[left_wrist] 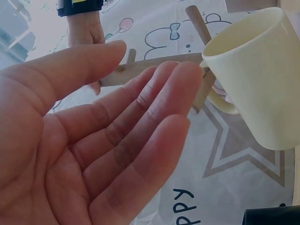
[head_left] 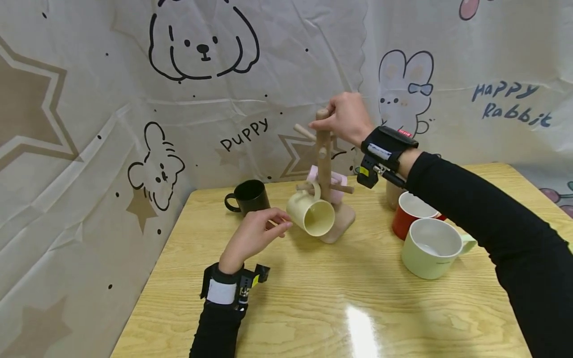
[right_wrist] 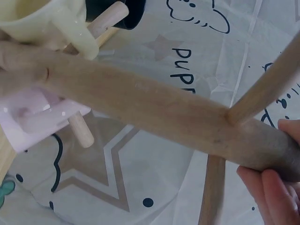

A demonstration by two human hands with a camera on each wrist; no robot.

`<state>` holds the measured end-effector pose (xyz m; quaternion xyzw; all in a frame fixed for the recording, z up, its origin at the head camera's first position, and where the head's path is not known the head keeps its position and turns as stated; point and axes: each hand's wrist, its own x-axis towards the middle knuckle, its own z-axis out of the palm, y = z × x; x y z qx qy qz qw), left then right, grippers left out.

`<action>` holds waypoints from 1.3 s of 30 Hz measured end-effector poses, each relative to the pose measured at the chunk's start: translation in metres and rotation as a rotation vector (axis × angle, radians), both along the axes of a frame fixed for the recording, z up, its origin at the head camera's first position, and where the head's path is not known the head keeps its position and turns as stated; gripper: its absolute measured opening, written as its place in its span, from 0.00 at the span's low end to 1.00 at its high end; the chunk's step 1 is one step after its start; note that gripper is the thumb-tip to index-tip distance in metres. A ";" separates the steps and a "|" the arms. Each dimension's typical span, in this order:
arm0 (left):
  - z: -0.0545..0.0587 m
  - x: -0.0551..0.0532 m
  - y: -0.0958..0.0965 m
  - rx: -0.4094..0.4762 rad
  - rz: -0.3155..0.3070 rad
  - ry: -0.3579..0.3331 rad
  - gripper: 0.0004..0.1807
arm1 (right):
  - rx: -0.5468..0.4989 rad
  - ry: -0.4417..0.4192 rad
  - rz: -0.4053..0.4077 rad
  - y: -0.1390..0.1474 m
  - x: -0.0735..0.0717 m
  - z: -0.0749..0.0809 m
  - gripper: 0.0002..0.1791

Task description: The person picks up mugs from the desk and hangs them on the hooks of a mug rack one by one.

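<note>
A wooden mug tree (head_left: 324,169) stands toward the back of the table, and my right hand (head_left: 351,119) grips the top of its post between thumb and fingers. From a low peg hangs a pale yellow mug (head_left: 311,214) by its handle, tilted with its mouth toward me. A pink mug (right_wrist: 40,117) hangs on another low peg behind the post. Just left of the yellow mug is my left hand (head_left: 257,231); in the left wrist view its fingers (left_wrist: 136,117) are loosely bent, with nothing in the palm.
Behind my left hand stands a black mug (head_left: 251,195). On the right are a light green mug (head_left: 429,248), a red mug (head_left: 405,219) with a white inside, and a brownish container (head_left: 393,194) partly hidden by my right arm. A printed cloth (head_left: 286,59) hangs behind the table (head_left: 313,298).
</note>
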<state>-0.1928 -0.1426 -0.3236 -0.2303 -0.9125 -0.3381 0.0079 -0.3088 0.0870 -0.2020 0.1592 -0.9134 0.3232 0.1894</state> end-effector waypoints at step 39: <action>0.004 0.003 -0.001 -0.007 0.032 0.011 0.10 | 0.041 0.102 -0.158 -0.018 0.001 -0.010 0.17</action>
